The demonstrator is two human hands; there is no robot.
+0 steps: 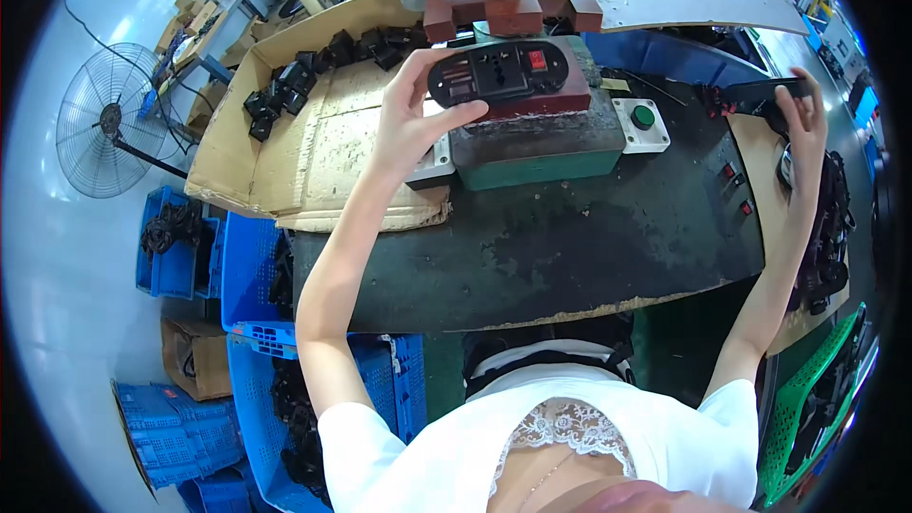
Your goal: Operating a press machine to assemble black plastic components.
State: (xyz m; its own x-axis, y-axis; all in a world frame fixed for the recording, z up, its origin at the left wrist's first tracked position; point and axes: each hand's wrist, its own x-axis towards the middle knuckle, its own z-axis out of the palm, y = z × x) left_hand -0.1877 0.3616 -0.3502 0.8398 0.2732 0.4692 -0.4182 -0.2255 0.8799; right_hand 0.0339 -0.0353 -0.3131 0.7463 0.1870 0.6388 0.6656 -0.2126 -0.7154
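Note:
My left hand [416, 112] grips the left end of a black oval socket panel [499, 74] with a red rocker switch at its right end. The panel is over the red-brown block [541, 112] on the green press base [541, 171]. Above it hangs the red-brown press head [513, 8]. Out at the far right, my right hand [806, 119] has its thumb and fingers on a dark, long part [755, 95], near small red-and-black pieces. Whether that part is another panel, I cannot tell.
A white box with a green push button [643, 117] stands right of the press. An open cardboard box [323, 152] with several black plugs lies left. Blue crates [252, 266] stand below it. Loose red switches [746, 208] and black cords [828, 247] lie right.

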